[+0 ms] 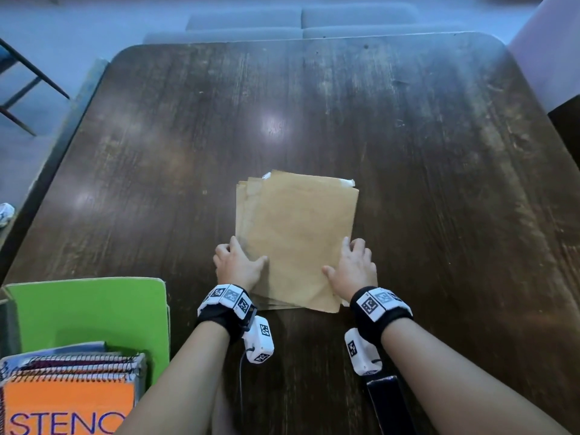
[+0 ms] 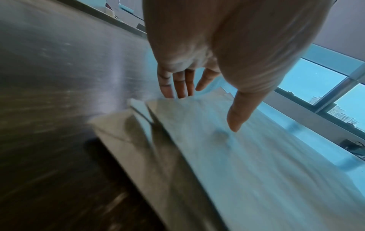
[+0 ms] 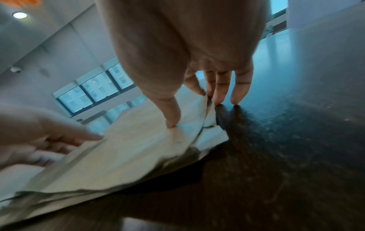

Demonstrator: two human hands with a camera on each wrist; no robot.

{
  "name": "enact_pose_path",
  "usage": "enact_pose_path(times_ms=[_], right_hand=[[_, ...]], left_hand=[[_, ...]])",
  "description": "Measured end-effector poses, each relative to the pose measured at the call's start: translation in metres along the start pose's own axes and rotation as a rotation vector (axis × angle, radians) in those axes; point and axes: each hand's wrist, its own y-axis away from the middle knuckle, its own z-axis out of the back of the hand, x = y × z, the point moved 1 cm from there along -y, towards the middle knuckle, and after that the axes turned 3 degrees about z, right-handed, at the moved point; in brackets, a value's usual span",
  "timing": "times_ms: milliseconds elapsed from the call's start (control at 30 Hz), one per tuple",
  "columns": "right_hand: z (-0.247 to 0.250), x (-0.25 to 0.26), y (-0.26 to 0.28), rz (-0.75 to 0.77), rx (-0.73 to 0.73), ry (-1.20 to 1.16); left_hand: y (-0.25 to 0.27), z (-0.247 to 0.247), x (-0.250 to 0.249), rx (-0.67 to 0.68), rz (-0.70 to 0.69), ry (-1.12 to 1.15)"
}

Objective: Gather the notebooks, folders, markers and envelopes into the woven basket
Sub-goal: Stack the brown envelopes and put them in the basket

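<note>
Steno notebk (image 1: 67,406), green folder (image 1: 88,312) near-left — L hand (image 1: 238,262), R hand (image 1: 354,266) press envelopes (image 1: 298,233).

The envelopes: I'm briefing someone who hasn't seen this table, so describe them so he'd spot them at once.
On the dark wooden table, look at the middle, between the person's left hand and right hand. There is a loose stack of large envelopes: plain tan paper, flat, unlike the bright green folder and spiral notebooks at the near left.
</note>
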Motion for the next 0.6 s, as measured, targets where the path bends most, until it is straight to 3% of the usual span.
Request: enact_pose_path(times_ms=[167, 267, 500, 600], right_hand=[[-0.005, 0.009, -0.002, 0.047, 0.033, -0.074], [0.0, 0.006, -0.003, 0.049, 0.065, -0.173], [0.025, -0.001, -0.014, -0.138, -0.029, -0.746], [0.039, -0.003, -0.009, -0.06, -0.058, -1.097]], left_hand=[[-0.015, 0.003, -0.007, 0.115, 0.094, 0.231], [-0.018, 0.004, -0.007, 0.149, 0.066, 0.35], [0.008, 0.025, -0.003, 0.362, -0.171, 0.776], [0.016, 0.037, -0.006, 0.384, -0.219, 0.844]])
